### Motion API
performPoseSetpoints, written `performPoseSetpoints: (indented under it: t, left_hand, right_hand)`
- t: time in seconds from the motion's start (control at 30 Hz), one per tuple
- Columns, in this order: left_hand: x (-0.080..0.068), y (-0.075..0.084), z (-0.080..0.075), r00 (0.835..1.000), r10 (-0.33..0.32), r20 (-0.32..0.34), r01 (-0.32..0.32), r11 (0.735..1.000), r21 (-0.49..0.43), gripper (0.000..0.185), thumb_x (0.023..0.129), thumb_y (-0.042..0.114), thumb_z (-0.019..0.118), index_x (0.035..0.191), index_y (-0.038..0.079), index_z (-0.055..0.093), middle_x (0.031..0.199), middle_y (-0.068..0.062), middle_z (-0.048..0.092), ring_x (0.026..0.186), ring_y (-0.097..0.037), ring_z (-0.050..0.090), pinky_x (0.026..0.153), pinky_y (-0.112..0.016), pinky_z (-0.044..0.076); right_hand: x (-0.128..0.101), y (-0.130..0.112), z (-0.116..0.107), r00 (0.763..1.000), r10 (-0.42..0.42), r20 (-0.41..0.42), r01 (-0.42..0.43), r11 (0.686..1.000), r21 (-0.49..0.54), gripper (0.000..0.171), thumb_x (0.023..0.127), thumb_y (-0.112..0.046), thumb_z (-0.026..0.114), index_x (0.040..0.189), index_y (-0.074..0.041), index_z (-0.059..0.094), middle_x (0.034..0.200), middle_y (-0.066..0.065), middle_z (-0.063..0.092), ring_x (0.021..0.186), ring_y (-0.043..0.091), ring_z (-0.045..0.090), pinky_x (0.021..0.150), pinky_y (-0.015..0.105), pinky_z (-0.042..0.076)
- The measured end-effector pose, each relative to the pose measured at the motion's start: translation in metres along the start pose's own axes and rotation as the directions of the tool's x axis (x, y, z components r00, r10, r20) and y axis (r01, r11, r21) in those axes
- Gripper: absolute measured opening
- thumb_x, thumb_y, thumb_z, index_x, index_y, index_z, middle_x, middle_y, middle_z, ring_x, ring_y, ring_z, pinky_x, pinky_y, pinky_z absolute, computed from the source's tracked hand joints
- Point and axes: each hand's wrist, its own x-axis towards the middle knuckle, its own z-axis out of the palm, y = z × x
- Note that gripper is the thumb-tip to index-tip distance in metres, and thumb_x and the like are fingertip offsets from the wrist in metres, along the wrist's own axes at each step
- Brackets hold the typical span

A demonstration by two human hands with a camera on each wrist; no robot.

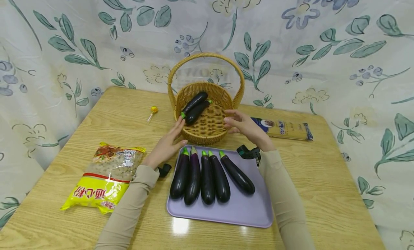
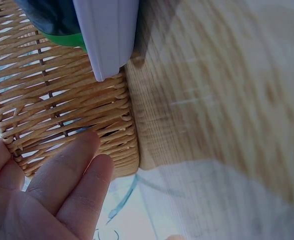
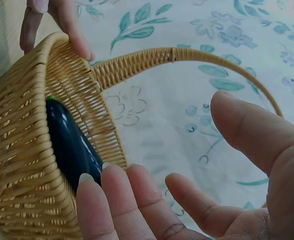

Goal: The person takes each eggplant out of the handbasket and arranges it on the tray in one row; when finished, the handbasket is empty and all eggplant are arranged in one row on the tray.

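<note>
Light wooden table (image 1: 323,178) across the lower half of the frame, with rounded corners and a soft shine near the bottom middle. Behind it and on both sides, a white cloth backdrop (image 1: 310,41) printed with green leaves and pale blue and yellow flowers, hanging in gentle folds. Bright, even light everywhere, with hardly any shadows.

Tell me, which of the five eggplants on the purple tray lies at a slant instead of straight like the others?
The rightmost eggplant on the purple tray: its body slants toward the right, apart from the other four, which lie close together, nearly parallel.
</note>
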Motion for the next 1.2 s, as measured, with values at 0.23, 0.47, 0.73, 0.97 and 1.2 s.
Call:
performPoseSetpoints:
  t: [0.23,0.47,0.73,0.97,1.2]
  left_hand:
    - [-0.001,0.002,-0.001,1.0,0.0,0.0,0.0,1.0,-0.01,0.072,0.094,0.029,0.05,0.146,0.034,0.0,0.153,0.013,-0.009,0.134,-0.028,0.028,0.105,-0.054,0.024]
    - [0.001,0.002,-0.001,1.0,0.029,-0.003,-0.029,0.999,-0.015,0.073,0.094,0.025,0.051,0.148,0.027,0.002,0.152,0.016,-0.01,0.128,-0.031,0.038,0.103,-0.049,0.031]
    - [0.001,0.0,-0.001,1.0,0.023,-0.011,-0.023,1.0,-0.014,0.072,0.094,0.026,0.052,0.149,0.023,0.005,0.154,0.007,-0.006,0.127,-0.03,0.039,0.103,-0.052,0.03]
    - [0.0,0.001,0.0,1.0,0.024,-0.015,-0.024,1.0,0.0,0.072,0.094,0.028,0.051,0.149,0.022,0.005,0.154,0.008,-0.006,0.127,-0.03,0.039,0.103,-0.053,0.029]
    - [0.0,0.001,0.0,1.0,0.021,-0.016,-0.021,1.0,-0.005,0.072,0.094,0.028,0.051,0.147,0.033,0.001,0.154,0.007,-0.006,0.127,-0.031,0.039,0.103,-0.053,0.029]
  right_hand:
    - [0.016,-0.008,0.005,1.0,0.021,-0.008,-0.021,0.999,-0.026,0.057,0.091,-0.033,0.055,0.14,-0.014,0.033,0.136,0.015,0.041,0.121,0.032,0.044,0.095,0.046,0.042]
    - [0.033,-0.011,0.006,0.998,0.048,-0.046,-0.047,0.998,0.036,0.055,0.093,-0.03,0.054,0.14,-0.012,0.033,0.138,0.015,0.037,0.123,0.034,0.042,0.098,0.05,0.038]
    - [0.047,-0.009,0.007,0.992,0.084,-0.093,-0.076,0.994,0.084,0.058,0.092,-0.032,0.054,0.14,-0.01,0.032,0.136,0.014,0.04,0.123,0.034,0.042,0.099,0.05,0.036]
    - [0.057,-0.009,0.013,0.987,0.097,-0.132,-0.08,0.989,0.126,0.058,0.092,-0.03,0.054,0.141,-0.008,0.03,0.136,0.013,0.04,0.122,0.036,0.042,0.099,0.047,0.037]
    - [0.067,-0.01,0.019,0.98,0.132,-0.151,-0.111,0.984,0.143,0.068,0.091,-0.032,0.056,0.144,-0.009,0.023,0.14,0.013,0.036,0.124,0.034,0.041,0.099,0.045,0.038]
